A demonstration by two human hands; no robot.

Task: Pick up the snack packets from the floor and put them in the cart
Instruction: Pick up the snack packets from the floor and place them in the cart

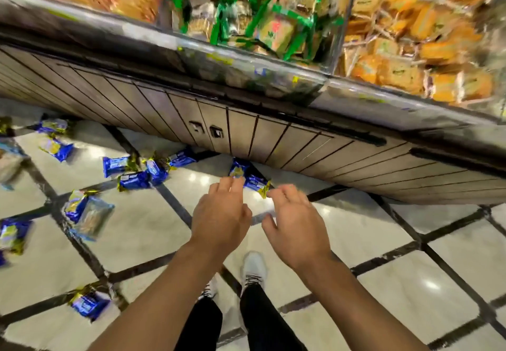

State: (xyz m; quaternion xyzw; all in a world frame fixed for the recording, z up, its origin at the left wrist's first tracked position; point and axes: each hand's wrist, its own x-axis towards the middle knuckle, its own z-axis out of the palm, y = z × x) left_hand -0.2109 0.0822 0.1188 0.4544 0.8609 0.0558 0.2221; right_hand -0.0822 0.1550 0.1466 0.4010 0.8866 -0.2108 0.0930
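Several blue and gold snack packets lie scattered on the tiled floor. Two packets (250, 176) sit close to the foot of the display counter, just beyond my fingertips. My left hand (220, 215) and my right hand (294, 223) reach side by side toward them, fingers loosely spread, holding nothing. A cluster of packets (142, 170) lies to the left. More packets (87, 212) are spread further left, and one (89, 302) lies near my left forearm. No cart is in view. The picture is motion-blurred.
A display counter with a panelled front (273, 137) runs across the view; its bins hold green-wrapped snacks (273, 19) and orange-wrapped snacks (427, 46). My white shoes (253, 268) stand on the pale tiles with dark lines (410, 282).
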